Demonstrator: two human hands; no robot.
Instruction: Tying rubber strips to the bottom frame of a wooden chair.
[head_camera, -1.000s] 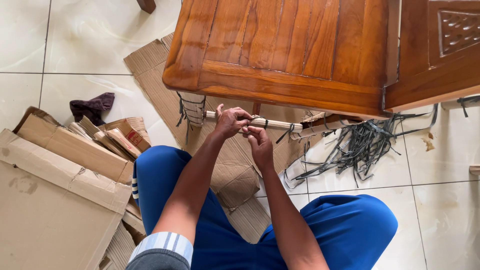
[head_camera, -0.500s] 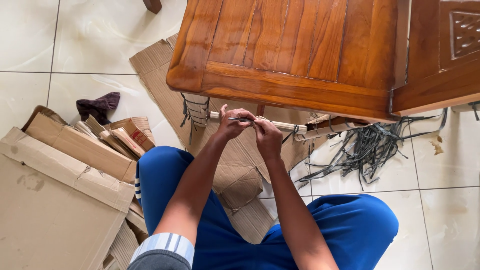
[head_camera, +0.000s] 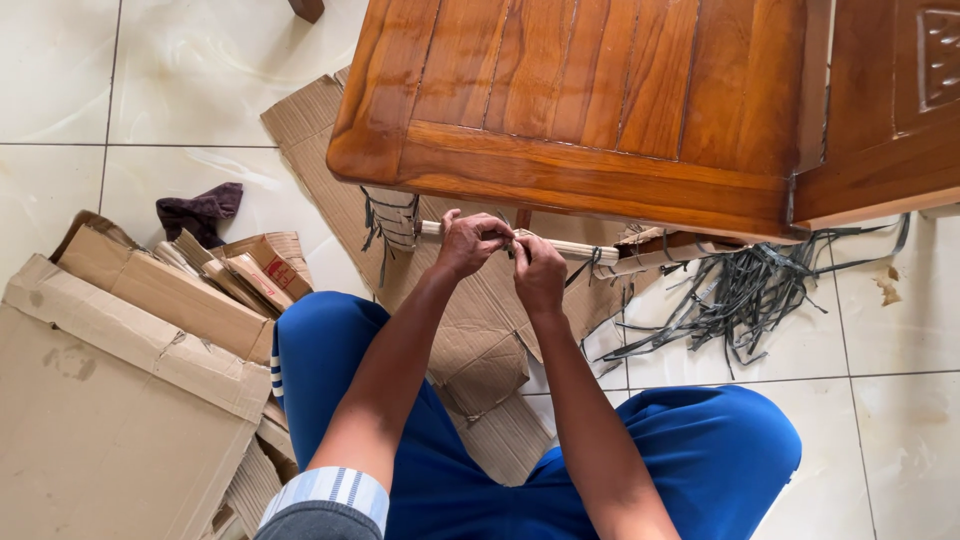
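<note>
Both hands (head_camera: 505, 258) grip pale rail (head_camera: 580, 249) under wooden table (head_camera: 600, 100).

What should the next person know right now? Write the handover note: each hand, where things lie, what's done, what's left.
Left hand: pinching at the pale rail under the wooden table.
Right hand: beside it, fingers closed at the same spot; what they grip is too small to tell.
Things: rail runs under the table edge; dark wrapped strips at its left end; loose pile of dark strips on the floor to the right; cardboard on the left.
Done: left end wrapped.
Left: the rest of the rail looks bare.
</note>
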